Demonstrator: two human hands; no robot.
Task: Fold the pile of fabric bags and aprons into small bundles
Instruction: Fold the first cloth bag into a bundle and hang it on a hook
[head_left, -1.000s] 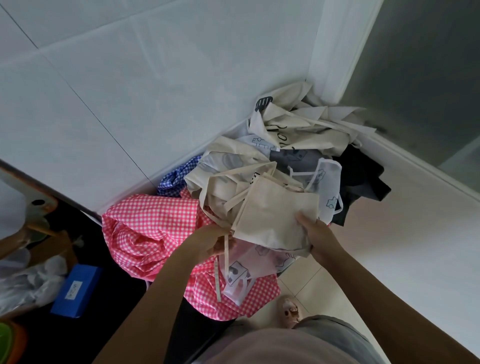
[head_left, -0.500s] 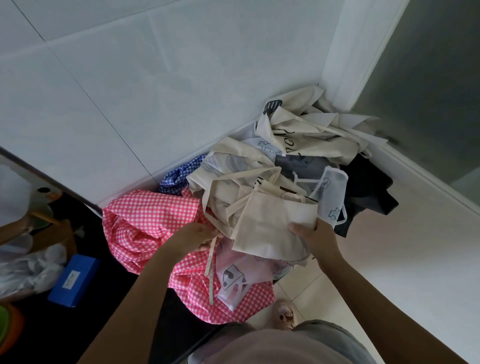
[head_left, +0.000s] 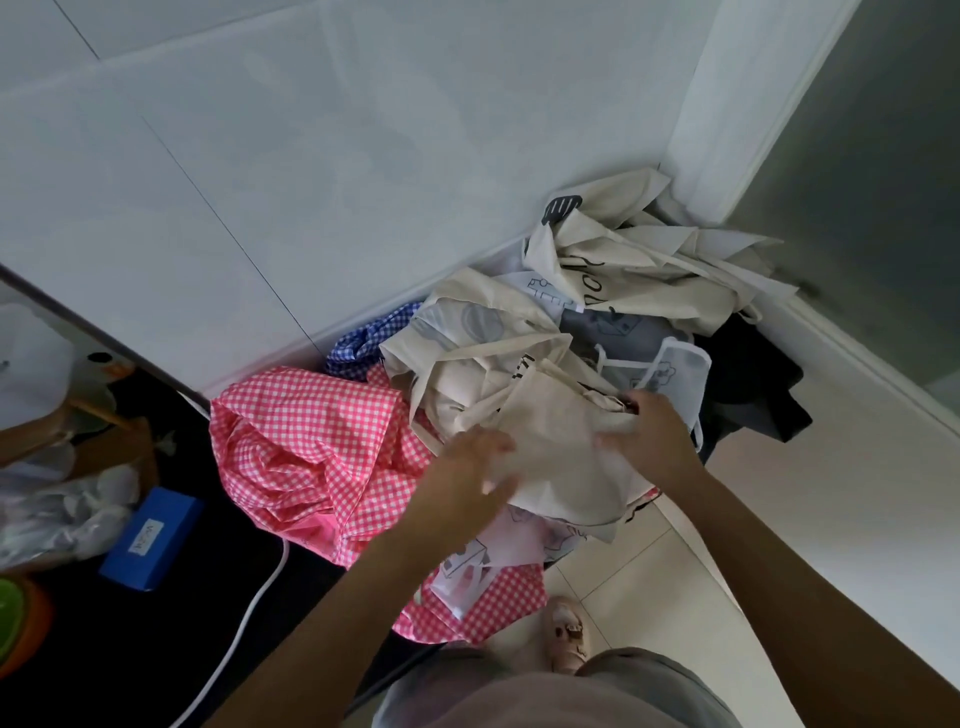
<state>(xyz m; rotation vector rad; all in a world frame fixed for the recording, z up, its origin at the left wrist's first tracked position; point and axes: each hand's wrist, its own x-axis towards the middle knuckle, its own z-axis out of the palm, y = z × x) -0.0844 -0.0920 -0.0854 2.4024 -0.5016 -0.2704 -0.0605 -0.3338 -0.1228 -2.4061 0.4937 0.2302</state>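
White wall tiles (head_left: 363, 156) run to a corner at far right, w/ a grey frosted panel (head_left: 872, 182) beside it and pale floor tiles (head_left: 675, 582) below. Pile of bags & aprons (head_left: 623, 275) is heaped along the foot of the wall, from the corner down towards near left.

On top of the pile, nearest the person, lies a cream tote bag (head_left: 561, 452), fairly flat, straps trailing off to its far left. Right hand (head_left: 652, 436) is at the bag's far-right corner, fingers curled over the edge, gripping the cloth. Left hand (head_left: 467, 467) touches the bag's left edge. It's motion-blurred, so can't tell if its fingers pinch the cloth or just lie on it.

Under the bag and left of it is a pink gingham apron (head_left: 311, 447), crumpled, spilling over a dark surface (head_left: 156, 649). Blue gingham cloth (head_left: 369, 338) pokes out by the wall. White printed bag (head_left: 675, 366) sits just far-right of the right hand, w/ black fabric (head_left: 753, 384) beyond it.

On the dark surface at left are a blue box (head_left: 150, 538), a white cable (head_left: 249, 613) and a clear plastic bag (head_left: 62, 509). Person's foot in a slipper (head_left: 566, 639) is on the floor, near side.
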